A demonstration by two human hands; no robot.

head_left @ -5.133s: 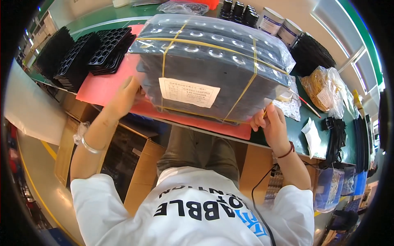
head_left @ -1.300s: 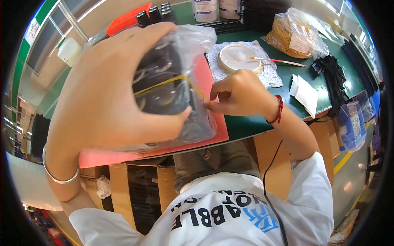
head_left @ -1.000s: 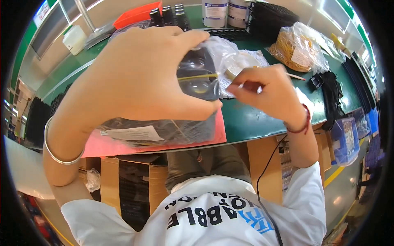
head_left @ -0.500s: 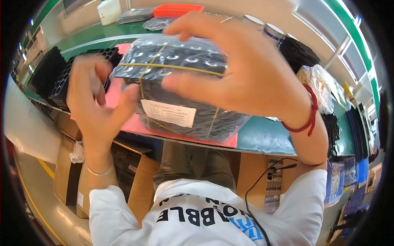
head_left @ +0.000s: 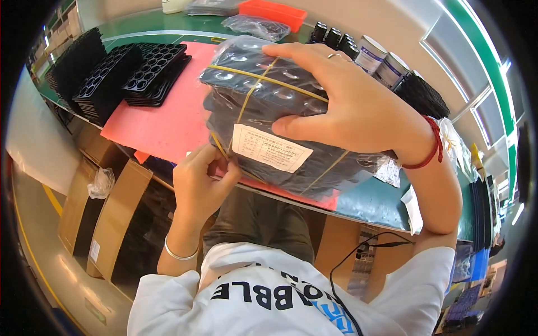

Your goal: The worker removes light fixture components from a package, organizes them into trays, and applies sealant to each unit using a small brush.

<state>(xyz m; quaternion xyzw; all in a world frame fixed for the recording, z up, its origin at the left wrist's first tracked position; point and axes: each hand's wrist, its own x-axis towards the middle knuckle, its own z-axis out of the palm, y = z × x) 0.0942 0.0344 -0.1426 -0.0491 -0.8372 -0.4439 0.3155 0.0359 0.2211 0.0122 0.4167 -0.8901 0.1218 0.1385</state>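
Squarely between my hands sits the dark grey, block-shaped bundle of moulded pieces in clear plastic wrap, resting on the pink sheet at the edge of the green tabletop. Its long axis runs left to right at a slant, the right end nearer my body. Yellow elastic bands cross its top and run down its front, where a white rectangular printed label faces me. From my left hand, the bundle lies to the right and slightly away; this hand is the nearer to its lower left corner, thumb and fingertips drawn together where a slanting band meets them, and I seem to be pinching that band. My right hand is spread wide over the bundle's right half, fingers across the top and thumb well apart on the front face, steadying it by contact without clenching. Further out to the left, black plastic trays with round cups stand in stacks. Beyond the bundle are a crumpled clear plastic bag, a shallow orange plastic bin, short black cylinders and white cans with blue bands.
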